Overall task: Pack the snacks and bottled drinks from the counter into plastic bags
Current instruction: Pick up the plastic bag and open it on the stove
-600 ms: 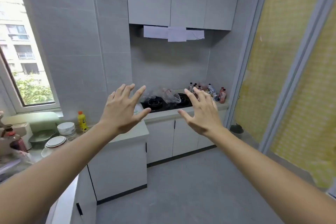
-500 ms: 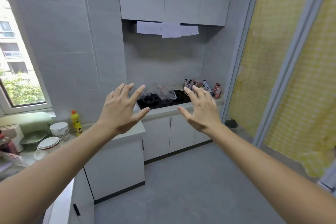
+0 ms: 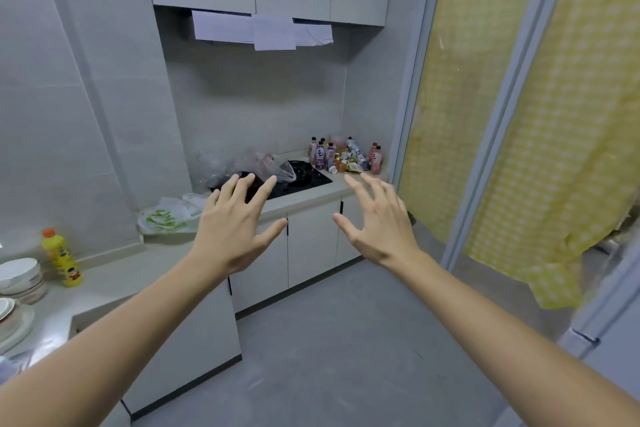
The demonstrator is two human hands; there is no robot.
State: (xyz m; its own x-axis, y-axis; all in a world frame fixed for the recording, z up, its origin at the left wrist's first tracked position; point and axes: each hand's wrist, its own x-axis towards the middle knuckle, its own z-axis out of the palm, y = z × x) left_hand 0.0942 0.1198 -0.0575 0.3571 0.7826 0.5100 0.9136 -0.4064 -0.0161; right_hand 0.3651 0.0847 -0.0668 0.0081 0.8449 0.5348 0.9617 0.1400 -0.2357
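Head view: both hands, left hand (image 3: 232, 229) and right hand (image 3: 380, 224), hover with fingers spread, holding nothing. Bottled drinks (image 3: 320, 155) and snacks (image 3: 348, 163) sit unpacked right of the hob (image 3: 311, 177); clear plastic bags (image 3: 256, 165) lie over it. Nothing looks packed.

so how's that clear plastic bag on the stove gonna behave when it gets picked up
The clear plastic bag looks thin and crumpled, so it will probably flop and collapse rather than hold its mouth open. It seems nearly empty, so likely very light and easily shifted by a nudge. The film looks glossy, so it may slip unless pinched; neither the left hand nor the right hand touches it.
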